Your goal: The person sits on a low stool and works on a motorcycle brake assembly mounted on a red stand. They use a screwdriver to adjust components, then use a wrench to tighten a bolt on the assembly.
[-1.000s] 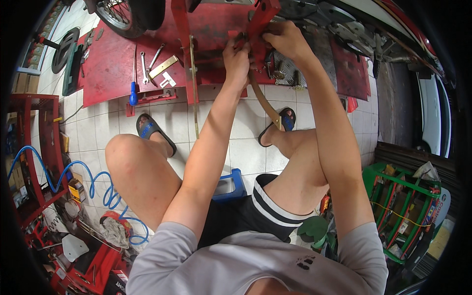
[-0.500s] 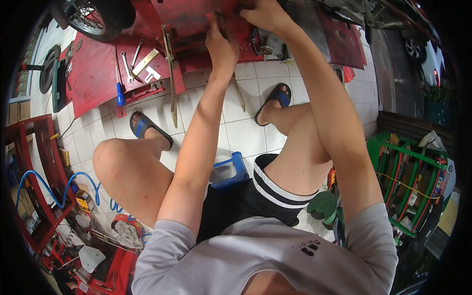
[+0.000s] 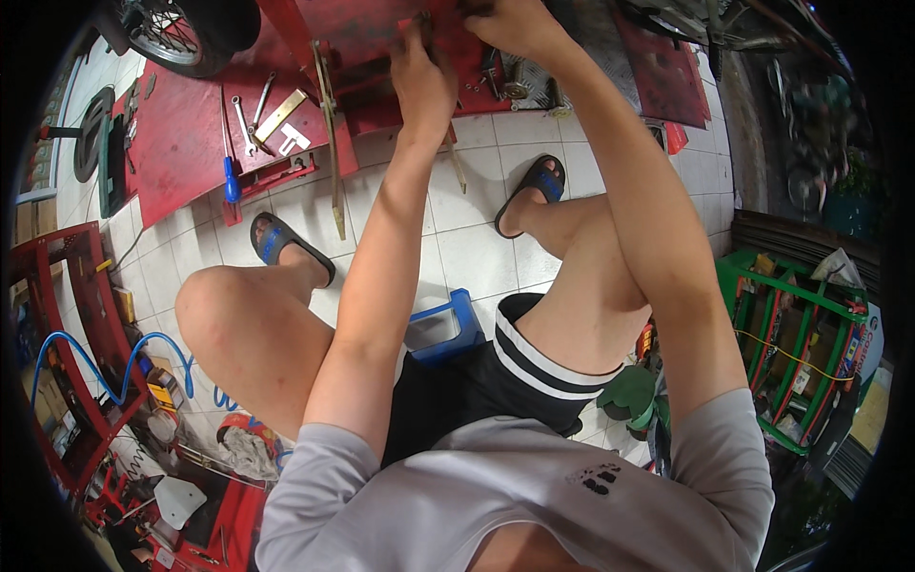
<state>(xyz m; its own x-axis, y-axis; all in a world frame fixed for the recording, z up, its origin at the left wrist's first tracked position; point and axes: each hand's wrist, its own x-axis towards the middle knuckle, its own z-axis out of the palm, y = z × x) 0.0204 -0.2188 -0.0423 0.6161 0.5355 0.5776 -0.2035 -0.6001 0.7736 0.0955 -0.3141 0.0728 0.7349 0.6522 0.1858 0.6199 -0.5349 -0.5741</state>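
Observation:
My left hand [image 3: 421, 84] reaches over the red lift platform [image 3: 372, 119] near the top edge of the view. Its fingers are bent together around something dark that I cannot make out. To its right, my right hand [image 3: 515, 29] is closed too, fingertips curled at the picture's top, and what they grip is hidden. Below and right of the hands lie small metal parts, among them a round metal piece [image 3: 515, 90]. Left of my left hand stands a brass-coloured metal bar [image 3: 329, 114], upright against the platform.
On the platform's left lie a blue-handled screwdriver [image 3: 232, 181], wrenches [image 3: 240, 114] and a flat brass-coloured bar [image 3: 282, 115]. A motorcycle wheel [image 3: 186, 38] stands behind. A blue stool [image 3: 448, 329] is beneath me, a green rack [image 3: 801, 353] to the right, a red shelf [image 3: 81, 315] left.
My left hand has shifted slightly left and down. The right hand stays almost in place with its fingers still curled. Outside at the far right, the white car has gone from view.

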